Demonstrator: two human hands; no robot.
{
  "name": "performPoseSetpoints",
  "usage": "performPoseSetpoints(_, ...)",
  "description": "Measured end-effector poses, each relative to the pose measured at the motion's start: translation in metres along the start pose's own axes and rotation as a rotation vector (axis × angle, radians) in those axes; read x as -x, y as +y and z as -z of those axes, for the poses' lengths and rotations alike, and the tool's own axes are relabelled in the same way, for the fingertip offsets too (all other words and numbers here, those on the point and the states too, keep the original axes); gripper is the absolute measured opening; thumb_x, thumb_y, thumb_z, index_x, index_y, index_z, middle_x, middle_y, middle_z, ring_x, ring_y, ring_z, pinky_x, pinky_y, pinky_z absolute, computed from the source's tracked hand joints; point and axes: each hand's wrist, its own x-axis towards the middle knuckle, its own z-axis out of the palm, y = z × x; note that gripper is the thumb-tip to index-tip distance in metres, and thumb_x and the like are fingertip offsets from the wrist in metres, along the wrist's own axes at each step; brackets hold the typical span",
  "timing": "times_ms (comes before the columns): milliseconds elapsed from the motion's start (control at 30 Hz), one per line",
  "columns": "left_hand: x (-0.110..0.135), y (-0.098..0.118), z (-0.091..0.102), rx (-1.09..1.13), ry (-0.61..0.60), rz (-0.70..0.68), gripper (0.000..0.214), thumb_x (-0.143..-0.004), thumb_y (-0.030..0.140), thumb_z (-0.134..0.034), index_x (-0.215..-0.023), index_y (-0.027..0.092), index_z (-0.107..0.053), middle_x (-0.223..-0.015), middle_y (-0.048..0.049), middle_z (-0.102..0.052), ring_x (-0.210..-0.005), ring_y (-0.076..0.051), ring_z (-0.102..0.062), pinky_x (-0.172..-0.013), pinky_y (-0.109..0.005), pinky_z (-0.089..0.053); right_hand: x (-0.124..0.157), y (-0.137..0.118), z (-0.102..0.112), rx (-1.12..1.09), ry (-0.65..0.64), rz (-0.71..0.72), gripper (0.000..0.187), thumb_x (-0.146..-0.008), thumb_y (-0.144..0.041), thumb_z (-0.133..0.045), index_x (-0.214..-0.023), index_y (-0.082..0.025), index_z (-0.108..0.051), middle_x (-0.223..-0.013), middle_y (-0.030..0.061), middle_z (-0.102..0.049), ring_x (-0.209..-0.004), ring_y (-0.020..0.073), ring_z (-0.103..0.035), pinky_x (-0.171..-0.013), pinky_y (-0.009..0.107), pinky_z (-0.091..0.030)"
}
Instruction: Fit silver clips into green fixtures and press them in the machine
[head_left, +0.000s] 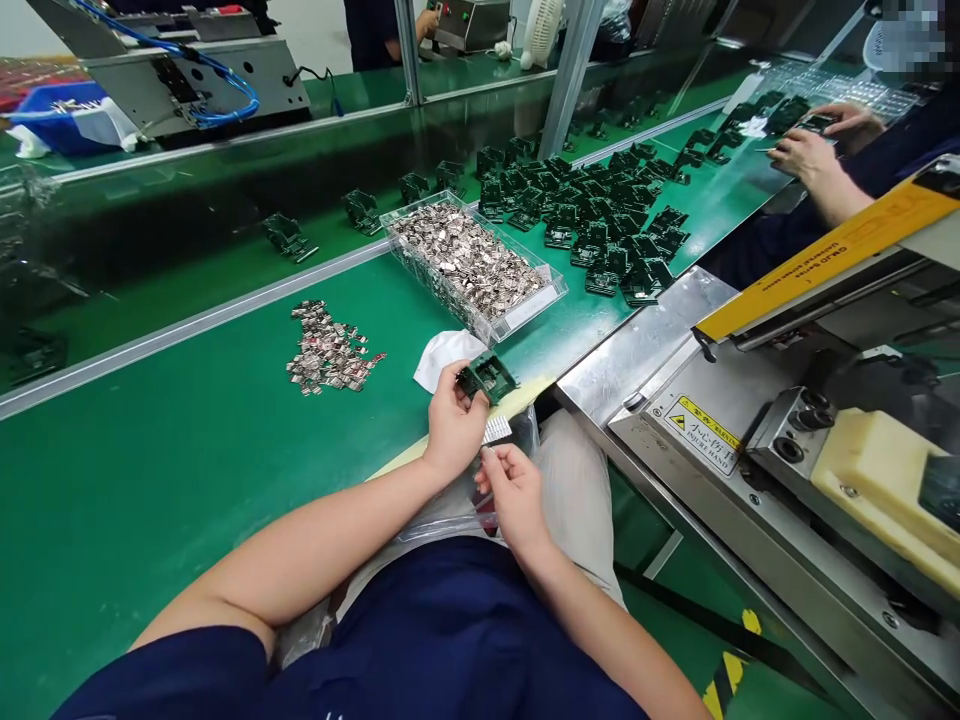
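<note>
My left hand point(454, 425) is closed around a dark green plastic housing point(491, 378) with an open, hollow middle, held above the near edge of the green work surface. Just below and to the right, my right hand point(514, 492) has its thumb and fingers pinched together; whatever is between them is too small to make out. A pale strip with a grid pattern point(496, 430) shows between the two hands. Behind the left hand lies a white cloth or paper piece point(448, 357). Beyond that stands a clear tray point(517, 325) full of small metal parts point(469, 255).
Loose metal parts point(328, 348) lie in a pile at the left. Many green housings point(600, 215) are heaped behind the tray. A machine with a warning label point(703, 433) stands close on the right. At the far right, a co-worker's hands point(814, 150) hold a part.
</note>
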Motion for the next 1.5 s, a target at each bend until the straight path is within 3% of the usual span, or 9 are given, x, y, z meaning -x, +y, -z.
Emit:
performPoseSetpoints(167, 0.006, 0.002, 0.002, 0.225, 0.043, 0.228, 0.035, -0.072, 0.020, -0.069, -0.100, 0.020, -0.048, -0.088, -0.0010, -0.066, -0.078, -0.014, -0.066, -0.072, -0.028, -0.055, -0.005, -0.006, -0.011, 0.081, 0.002, 0.006, 0.042, -0.081, -0.057, -0.066, -0.070, -0.018, -0.059, -0.056, -0.0004, -0.059, -0.045, 0.0103, -0.049, -0.045, 0.022, -0.041)
performPoseSetpoints(333, 0.014, 0.000, 0.005, 0.189, 0.010, 0.072, 0.032, -0.078, 0.029, -0.070, -0.101, 0.021, -0.049, -0.091, -0.0010, -0.065, -0.083, -0.013, -0.065, -0.076, -0.026, -0.054, -0.006, -0.007, -0.004, 0.136, -0.036, 0.048, 0.039, -0.077, -0.056, -0.068, -0.074, -0.018, -0.062, -0.062, 0.0009, -0.062, -0.052, 0.0126, -0.054, -0.052, 0.025, -0.048)
performPoseSetpoints(500, 0.014, 0.003, 0.001, 0.092, -0.029, -0.062, 0.035, -0.081, 0.035, -0.069, -0.107, 0.021, -0.051, -0.092, -0.0030, -0.065, -0.084, -0.014, -0.064, -0.077, -0.025, -0.053, -0.007, 0.001, -0.002, 0.213, -0.036, 0.122, 0.041, -0.086, -0.058, -0.055, -0.073, -0.019, -0.060, -0.058, 0.0002, -0.057, -0.053, 0.0144, -0.054, -0.053, 0.027, -0.047)
performPoseSetpoints(733, 0.012, 0.004, 0.000, 0.014, -0.027, -0.125, 0.038, -0.081, 0.038, -0.070, -0.108, 0.020, -0.052, -0.094, -0.0038, -0.064, -0.084, -0.014, -0.063, -0.077, -0.025, -0.052, -0.012, 0.019, 0.006, 0.407, -0.071, 0.231, 0.040, -0.090, -0.051, -0.049, -0.062, -0.022, -0.053, -0.057, -0.0002, -0.053, -0.055, 0.0143, -0.047, -0.056, 0.027, -0.040)
performPoseSetpoints(933, 0.010, 0.002, -0.001, 0.047, -0.005, -0.115, 0.041, -0.079, 0.041, -0.071, -0.108, 0.021, -0.051, -0.093, -0.0036, -0.065, -0.084, -0.014, -0.065, -0.078, -0.026, -0.054, -0.013, 0.019, 0.019, 0.581, -0.237, 0.163, 0.031, -0.083, -0.035, -0.060, -0.054, -0.022, -0.058, -0.046, -0.0006, -0.055, -0.040, 0.0134, -0.047, -0.045, 0.025, -0.034)
performPoseSetpoints(1067, 0.011, 0.009, 0.003, 0.133, -0.079, -0.044, 0.043, -0.078, 0.041, -0.073, -0.109, 0.023, -0.049, -0.092, -0.0019, -0.063, -0.081, -0.014, -0.065, -0.075, -0.028, -0.056, -0.010, 0.000, 0.033, 0.688, -0.216, 0.161, 0.024, -0.073, -0.026, -0.070, -0.052, -0.023, -0.061, -0.046, -0.0002, -0.059, -0.039, 0.0149, -0.051, -0.044, 0.026, -0.034)
performPoseSetpoints(1233, 0.023, 0.019, 0.025, 0.028, -0.191, -0.040, 0.036, -0.084, 0.037, -0.067, -0.113, 0.022, -0.052, -0.091, -0.0033, -0.060, -0.077, -0.015, -0.061, -0.067, -0.028, -0.056, 0.002, -0.058, 0.039, 0.670, -0.140, 0.254, 0.015, -0.086, -0.032, -0.062, -0.080, -0.024, -0.073, -0.068, 0.0023, -0.071, -0.055, 0.0190, -0.065, -0.053, 0.028, -0.049)
performPoseSetpoints(1367, 0.032, 0.017, 0.036, -0.035, -0.240, -0.046, 0.031, -0.088, 0.032, -0.062, -0.115, 0.023, -0.053, -0.088, -0.0032, -0.060, -0.070, -0.014, -0.058, -0.061, -0.026, -0.053, 0.002, -0.092, 0.026, 0.620, -0.112, 0.462, 0.013, -0.090, -0.028, -0.060, -0.092, -0.024, -0.073, -0.079, 0.0039, -0.070, -0.068, 0.0195, -0.067, -0.062, 0.031, -0.054)
performPoseSetpoints(1500, 0.031, 0.015, 0.036, -0.034, -0.220, -0.106, 0.028, -0.088, 0.029, -0.060, -0.114, 0.022, -0.052, -0.087, -0.0027, -0.060, -0.069, -0.013, -0.057, -0.060, -0.023, -0.050, -0.011, -0.089, 0.006, 0.602, -0.031, 0.602, 0.010, -0.087, -0.025, -0.063, -0.085, -0.025, -0.072, -0.080, 0.0042, -0.062, -0.072, 0.0188, -0.059, -0.062, 0.031, -0.049)
